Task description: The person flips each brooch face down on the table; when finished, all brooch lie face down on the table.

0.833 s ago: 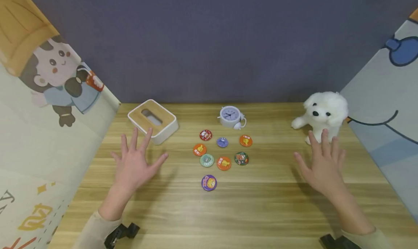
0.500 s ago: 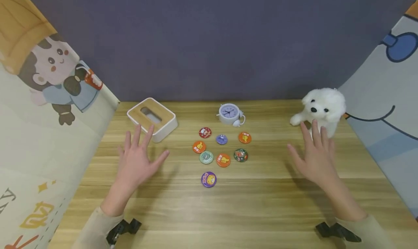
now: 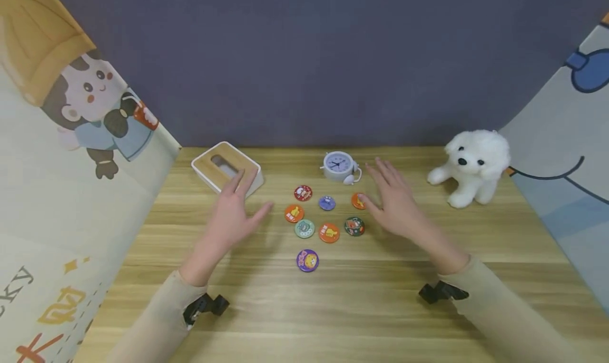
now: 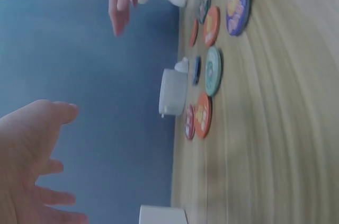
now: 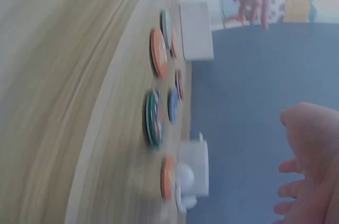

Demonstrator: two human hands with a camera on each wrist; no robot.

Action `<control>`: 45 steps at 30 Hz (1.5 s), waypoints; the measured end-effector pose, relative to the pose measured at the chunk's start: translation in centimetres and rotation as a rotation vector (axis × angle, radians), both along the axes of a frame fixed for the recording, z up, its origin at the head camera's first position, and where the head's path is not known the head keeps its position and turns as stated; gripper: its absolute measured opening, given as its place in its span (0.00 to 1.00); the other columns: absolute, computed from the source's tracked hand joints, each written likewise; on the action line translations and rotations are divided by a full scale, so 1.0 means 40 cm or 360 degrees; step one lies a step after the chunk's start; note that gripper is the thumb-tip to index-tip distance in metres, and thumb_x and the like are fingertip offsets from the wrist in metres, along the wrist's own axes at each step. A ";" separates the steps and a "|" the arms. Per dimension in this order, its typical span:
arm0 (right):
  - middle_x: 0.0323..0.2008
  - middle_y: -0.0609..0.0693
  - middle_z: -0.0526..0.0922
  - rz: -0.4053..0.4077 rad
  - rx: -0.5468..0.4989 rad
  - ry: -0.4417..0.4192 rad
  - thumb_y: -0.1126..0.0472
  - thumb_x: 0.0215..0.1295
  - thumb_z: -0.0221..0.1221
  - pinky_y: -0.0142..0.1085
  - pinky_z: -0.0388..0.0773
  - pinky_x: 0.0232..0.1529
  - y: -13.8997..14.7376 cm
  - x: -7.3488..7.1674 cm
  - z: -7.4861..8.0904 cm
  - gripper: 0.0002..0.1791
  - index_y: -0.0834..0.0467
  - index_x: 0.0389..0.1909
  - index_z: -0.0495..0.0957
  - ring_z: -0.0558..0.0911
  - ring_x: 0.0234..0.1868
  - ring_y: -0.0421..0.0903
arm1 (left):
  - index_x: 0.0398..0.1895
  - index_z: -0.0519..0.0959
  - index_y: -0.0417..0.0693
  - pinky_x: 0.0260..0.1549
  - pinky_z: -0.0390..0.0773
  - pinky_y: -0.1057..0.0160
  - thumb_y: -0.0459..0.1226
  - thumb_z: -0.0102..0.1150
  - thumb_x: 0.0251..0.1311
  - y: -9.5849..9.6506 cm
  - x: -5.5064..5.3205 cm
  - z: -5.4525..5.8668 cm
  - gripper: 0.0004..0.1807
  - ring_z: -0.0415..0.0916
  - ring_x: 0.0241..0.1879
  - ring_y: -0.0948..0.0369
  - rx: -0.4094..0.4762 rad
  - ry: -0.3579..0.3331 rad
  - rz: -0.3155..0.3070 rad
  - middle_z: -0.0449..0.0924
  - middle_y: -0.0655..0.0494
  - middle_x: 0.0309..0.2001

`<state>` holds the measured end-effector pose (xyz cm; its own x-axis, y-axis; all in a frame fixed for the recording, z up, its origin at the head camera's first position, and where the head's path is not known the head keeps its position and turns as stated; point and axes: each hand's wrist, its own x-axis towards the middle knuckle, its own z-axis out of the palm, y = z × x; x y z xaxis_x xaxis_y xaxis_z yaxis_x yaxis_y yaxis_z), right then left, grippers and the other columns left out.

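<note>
Several round badges lie loosely grouped face up on the wooden table: a red badge (image 3: 303, 193), a blue badge (image 3: 326, 203), a mint badge (image 3: 304, 228), a dark green badge (image 3: 354, 226), a purple badge (image 3: 307, 260) and three orange ones. My left hand (image 3: 230, 217), fingers relaxed, hovers left of them and hides part of the white and wood tissue box (image 3: 200, 167). Above the group's right side is my right hand (image 3: 399, 207), loosely extended and holding nothing; its thumb partly covers the right orange badge (image 3: 357, 200). The wrist views show both hands raised off the tabletop.
A small white alarm clock (image 3: 338, 166) stands behind the badges, close to the right fingertips. At the back right sits a white plush dog (image 3: 471, 167). A dark panel (image 3: 304, 62) closes off the back, with printed panels on both sides.
My right hand has moved left from in front of the plush dog to beside the badges. The left hand has shifted right, nearer the badges. The objects keep their places.
</note>
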<state>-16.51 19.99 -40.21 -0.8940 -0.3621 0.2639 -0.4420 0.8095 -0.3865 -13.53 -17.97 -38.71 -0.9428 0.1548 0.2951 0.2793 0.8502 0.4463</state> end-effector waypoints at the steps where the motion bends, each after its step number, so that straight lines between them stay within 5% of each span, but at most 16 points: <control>1: 0.83 0.70 0.54 0.0028 -0.0008 -0.0011 0.48 0.77 0.60 0.68 0.50 0.83 -0.020 -0.009 -0.004 0.41 0.63 0.82 0.59 0.54 0.83 0.72 | 0.83 0.62 0.50 0.73 0.69 0.31 0.55 0.69 0.66 0.011 -0.008 -0.001 0.47 0.63 0.77 0.32 0.0022 -0.0022 -0.0020 0.60 0.30 0.80; 7: 0.76 0.67 0.71 0.0209 -0.0090 -0.0061 0.52 0.73 0.65 0.60 0.64 0.81 -0.126 -0.068 -0.038 0.37 0.65 0.76 0.68 0.70 0.78 0.66 | 0.81 0.65 0.43 0.74 0.72 0.36 0.51 0.71 0.65 0.073 -0.071 -0.027 0.46 0.69 0.75 0.35 0.0091 -0.0021 -0.0163 0.68 0.31 0.76; 13: 0.66 0.64 0.83 0.0343 -0.0093 -0.0108 0.58 0.70 0.67 0.54 0.75 0.75 -0.208 -0.131 -0.082 0.29 0.67 0.68 0.76 0.81 0.69 0.62 | 0.72 0.73 0.33 0.74 0.74 0.42 0.43 0.76 0.61 0.116 -0.150 -0.088 0.40 0.76 0.70 0.37 0.0121 -0.0026 -0.0254 0.78 0.32 0.68; 19: 0.62 0.64 0.85 0.0328 0.0041 -0.0152 0.58 0.68 0.69 0.51 0.80 0.71 -0.264 -0.163 -0.109 0.28 0.67 0.65 0.79 0.84 0.64 0.61 | 0.68 0.77 0.32 0.54 0.89 0.48 0.42 0.74 0.61 0.140 -0.209 -0.132 0.35 0.89 0.48 0.42 0.0050 -0.0214 -0.0227 0.83 0.33 0.63; 25: 0.55 0.62 0.88 0.0319 0.0146 -0.0206 0.60 0.63 0.72 0.50 0.83 0.66 -0.303 -0.178 -0.118 0.26 0.67 0.59 0.82 0.86 0.58 0.59 | 0.63 0.82 0.34 0.61 0.86 0.49 0.42 0.77 0.57 0.153 -0.234 -0.152 0.33 0.87 0.58 0.43 0.0021 -0.0429 -0.0188 0.86 0.37 0.60; 30: 0.47 0.59 0.89 0.0283 0.0122 -0.0234 0.64 0.62 0.72 0.47 0.86 0.58 -0.314 -0.180 -0.128 0.19 0.64 0.53 0.86 0.86 0.50 0.55 | 0.48 0.90 0.40 0.45 0.88 0.54 0.40 0.77 0.56 0.165 -0.239 -0.162 0.19 0.89 0.38 0.51 0.0030 -0.0404 -0.0268 0.93 0.45 0.40; 34: 0.45 0.57 0.91 0.0263 0.0063 -0.0231 0.65 0.63 0.71 0.46 0.86 0.58 -0.312 -0.186 -0.134 0.13 0.63 0.48 0.88 0.87 0.49 0.55 | 0.43 0.90 0.40 0.38 0.88 0.61 0.37 0.78 0.55 0.174 -0.246 -0.169 0.14 0.88 0.32 0.56 0.0122 -0.0364 -0.0331 0.93 0.47 0.36; 38: 0.45 0.56 0.92 0.0252 -0.0009 -0.0189 0.64 0.63 0.72 0.47 0.86 0.59 -0.304 -0.197 -0.142 0.12 0.61 0.47 0.89 0.89 0.50 0.54 | 0.53 0.87 0.35 0.48 0.91 0.58 0.35 0.79 0.53 0.173 -0.254 -0.175 0.23 0.91 0.44 0.50 0.0302 -0.0449 -0.0283 0.92 0.40 0.46; 41: 0.45 0.56 0.92 0.0267 -0.0087 -0.0125 0.63 0.64 0.72 0.46 0.87 0.56 -0.297 -0.204 -0.138 0.12 0.61 0.48 0.89 0.89 0.48 0.54 | 0.57 0.84 0.33 0.52 0.90 0.55 0.31 0.78 0.55 0.166 -0.258 -0.172 0.25 0.90 0.50 0.45 0.0531 -0.0522 -0.0246 0.90 0.37 0.50; 45: 0.46 0.57 0.92 0.0257 -0.0228 -0.0065 0.62 0.67 0.70 0.43 0.90 0.52 -0.281 -0.214 -0.112 0.12 0.61 0.49 0.89 0.91 0.46 0.54 | 0.52 0.83 0.31 0.49 0.91 0.59 0.29 0.76 0.58 0.166 -0.262 -0.154 0.20 0.90 0.49 0.43 0.0867 -0.0446 -0.0203 0.89 0.34 0.50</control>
